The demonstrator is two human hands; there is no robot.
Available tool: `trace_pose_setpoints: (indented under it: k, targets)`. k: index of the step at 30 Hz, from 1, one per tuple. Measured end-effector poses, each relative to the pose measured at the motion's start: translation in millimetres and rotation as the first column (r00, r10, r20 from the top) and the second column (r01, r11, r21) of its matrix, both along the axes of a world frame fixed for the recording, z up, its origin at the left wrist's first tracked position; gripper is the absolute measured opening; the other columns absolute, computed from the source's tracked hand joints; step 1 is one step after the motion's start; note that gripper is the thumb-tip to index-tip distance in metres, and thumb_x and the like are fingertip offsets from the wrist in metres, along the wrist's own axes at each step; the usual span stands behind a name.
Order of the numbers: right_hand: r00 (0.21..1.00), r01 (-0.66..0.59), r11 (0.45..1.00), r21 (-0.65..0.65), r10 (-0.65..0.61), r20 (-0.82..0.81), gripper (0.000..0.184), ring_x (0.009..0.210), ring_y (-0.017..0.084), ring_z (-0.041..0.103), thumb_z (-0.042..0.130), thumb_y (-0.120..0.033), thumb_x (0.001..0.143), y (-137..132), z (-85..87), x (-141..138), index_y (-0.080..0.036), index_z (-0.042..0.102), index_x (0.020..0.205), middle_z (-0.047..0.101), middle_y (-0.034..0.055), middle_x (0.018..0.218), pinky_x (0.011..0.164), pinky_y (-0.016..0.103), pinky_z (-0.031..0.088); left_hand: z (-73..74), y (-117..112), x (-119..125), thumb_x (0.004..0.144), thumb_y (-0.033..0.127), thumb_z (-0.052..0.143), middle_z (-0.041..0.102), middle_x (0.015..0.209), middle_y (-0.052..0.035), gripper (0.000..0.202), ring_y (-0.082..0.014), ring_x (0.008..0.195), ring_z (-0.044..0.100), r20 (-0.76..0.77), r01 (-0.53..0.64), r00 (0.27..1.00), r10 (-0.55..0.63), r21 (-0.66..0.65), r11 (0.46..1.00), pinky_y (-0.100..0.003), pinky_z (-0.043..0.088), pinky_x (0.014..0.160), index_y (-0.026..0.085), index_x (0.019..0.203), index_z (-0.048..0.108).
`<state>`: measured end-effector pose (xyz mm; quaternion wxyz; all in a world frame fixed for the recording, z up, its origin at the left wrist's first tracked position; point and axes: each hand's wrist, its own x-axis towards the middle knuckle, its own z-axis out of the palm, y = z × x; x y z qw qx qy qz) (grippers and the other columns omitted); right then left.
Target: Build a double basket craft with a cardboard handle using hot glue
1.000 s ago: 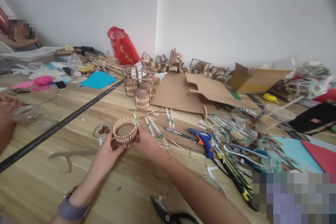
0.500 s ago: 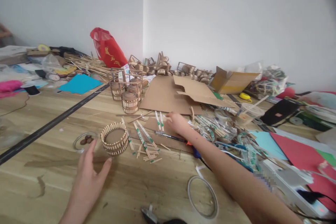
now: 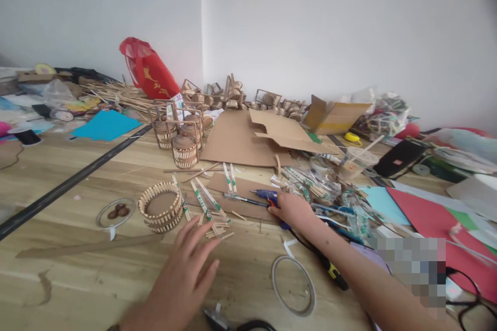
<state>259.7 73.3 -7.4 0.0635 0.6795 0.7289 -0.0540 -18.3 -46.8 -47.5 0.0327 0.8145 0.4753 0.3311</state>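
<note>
Grasping step — right hand (image 3: 295, 212) round glue gun (image 3: 267, 195); left hand (image 3: 179, 273) empty, spread. Lifting likely calls for clearing pen (image 3: 244, 199).

The left hand (image 3: 178, 269) hovers with its fingers (image 3: 189, 232) loosely spread and slightly bent, while the right arm (image 3: 357, 274) stretches out forward, the right hand (image 3: 294, 212) curled in a grip.

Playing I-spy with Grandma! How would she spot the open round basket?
From the red bag by the wall, come nearer, past the lidded baskets. The round basket stands right of a grey ring around brown balls. Unlike those baskets, it has no lid.
</note>
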Motion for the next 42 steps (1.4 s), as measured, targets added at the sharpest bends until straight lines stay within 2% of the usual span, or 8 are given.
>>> trace_pose_setpoints:
  k: [6,12,18,24,29,33,36,42]
  targets:
    - [0.997,0.002,0.999,-0.053,-0.006,-0.071,0.013,0.076,0.019,0.069,0.065,-0.03,0.088,15.6,-6.6,24.1,-0.017,0.069,0.085,0.072,0.0045,0.078,0.067,0.028,0.051,9.1,24.4,35.7,0.088,0.018,0.053,0.063,0.126,-0.0079,0.026,-0.0318,0.132,0.044,-0.08,0.12,0.988,-0.135,-0.165,0.979,-0.052,0.041,0.109,0.024,0.108,0.069]
    - [0.994,0.113,0.992,-0.055,-0.113,0.006,0.027,0.094,0.019,0.065,0.059,-0.035,0.095,30.0,-5.0,39.3,-0.017,0.062,0.115,0.065,0.0067,0.113,0.081,0.039,0.056,20.5,88.7,74.0,0.092,0.01,0.046,0.067,0.105,-0.011,0.021,-0.026,0.105,0.059,-0.298,0.116,0.936,-0.187,-0.24,0.964,-0.041,0.047,0.097,0.016,0.094,0.066]
    - [0.97,0.215,0.977,-0.007,-0.212,0.117,0.031,0.1,0.022,0.064,0.059,-0.034,0.095,32.8,-3.6,28.8,-0.018,0.059,0.121,0.062,0.0084,0.121,0.084,0.043,0.055,5.7,136.6,94.8,0.09,0.009,0.051,0.063,0.105,-0.0137,0.015,-0.027,0.102,0.056,-0.426,0.159,0.866,-0.263,-0.264,0.951,-0.041,0.044,0.095,0.012,0.098,0.063]
    - [0.97,0.196,0.979,-0.05,-0.186,0.159,0.033,0.103,0.022,0.063,0.06,-0.034,0.094,40.8,0.8,21.4,-0.018,0.058,0.123,0.061,0.0087,0.123,0.086,0.044,0.054,0.7,137.1,87.5,0.084,-0.005,0.043,0.06,0.105,-0.0138,0.029,-0.0253,0.102,0.055,-0.52,0.155,0.809,-0.274,-0.26,0.953,-0.037,0.045,0.091,0.01,0.098,0.062]
    - [0.985,0.135,0.987,-0.092,-0.123,0.119,0.033,0.102,0.022,0.063,0.06,-0.034,0.094,63.5,7.5,31.0,-0.018,0.058,0.123,0.061,0.0088,0.123,0.085,0.043,0.055,2.9,126.0,82.2,0.087,-0.001,0.042,0.06,0.11,-0.0154,0.027,-0.0278,0.105,0.055,-0.559,0.167,0.787,-0.26,-0.213,0.963,-0.043,0.044,0.092,0.009,0.106,0.059]
    - [0.995,0.064,0.998,-0.025,-0.062,0.076,0.034,0.103,0.023,0.063,0.06,-0.034,0.094,89.7,10.7,37.2,-0.017,0.058,0.123,0.061,0.0094,0.124,0.086,0.043,0.054,1.4,120.5,80.7,0.093,0.009,0.045,0.062,0.108,-0.0133,0.018,-0.028,0.106,0.055,-0.564,0.196,0.779,-0.273,-0.195,0.961,-0.047,0.039,0.099,0.011,0.104,0.059]
    - [0.998,0.024,0.999,0.025,-0.025,0.066,0.033,0.103,0.023,0.063,0.06,-0.034,0.094,109.1,9.0,33.9,-0.017,0.059,0.123,0.061,0.0093,0.124,0.086,0.043,0.054,-0.2,122.9,80.9,0.093,0.015,0.052,0.064,0.107,-0.0092,0.011,-0.0257,0.106,0.057,-0.557,0.218,0.777,-0.295,-0.202,0.955,-0.045,0.037,0.101,0.015,0.101,0.059]
    - [0.984,-0.133,0.981,0.139,0.115,0.135,0.034,0.104,0.023,0.063,0.06,-0.034,0.094,131.6,-3.6,3.8,-0.017,0.058,0.123,0.06,0.0098,0.124,0.086,0.043,0.054,0.8,132.1,89.2,0.09,0.008,0.053,0.068,0.104,-0.0068,0.014,-0.0225,0.1,0.062,-0.554,0.219,0.78,-0.29,-0.192,0.957,-0.04,0.044,0.096,0.015,0.101,0.059]
